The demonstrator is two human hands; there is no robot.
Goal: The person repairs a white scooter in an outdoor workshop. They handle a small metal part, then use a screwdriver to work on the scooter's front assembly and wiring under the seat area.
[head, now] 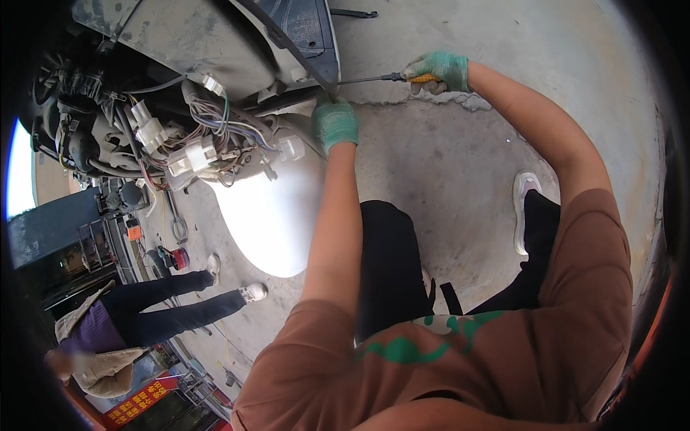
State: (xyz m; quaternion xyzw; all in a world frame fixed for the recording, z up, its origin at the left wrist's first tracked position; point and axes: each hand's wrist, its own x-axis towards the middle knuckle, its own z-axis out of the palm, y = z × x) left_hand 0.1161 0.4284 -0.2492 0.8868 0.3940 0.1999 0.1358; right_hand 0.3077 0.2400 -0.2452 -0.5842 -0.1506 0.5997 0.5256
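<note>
My right hand [439, 71], in a green-coated work glove, is closed around the yellow handle of a screwdriver [385, 77]. Its shaft points left, and the tip end meets or passes behind the dark edge of a scooter's body panel [310, 67]. Just below that edge is my left hand [335, 125], gloved the same way. Its fingers are mostly hidden against the panel, so their grip does not show. To the left, a bundle of exposed wires [210, 116] carries several white plastic connectors [195, 156]. Under them is a glossy white fender [264, 226].
A cracked concrete floor [420, 161] lies under the scooter. At the top, a dark metal tool or lever [353, 13] sticks out past the footboard [296, 27]. A person [161, 307] stands at the left, near a red bucket [179, 258] and a red banner with writing [140, 401].
</note>
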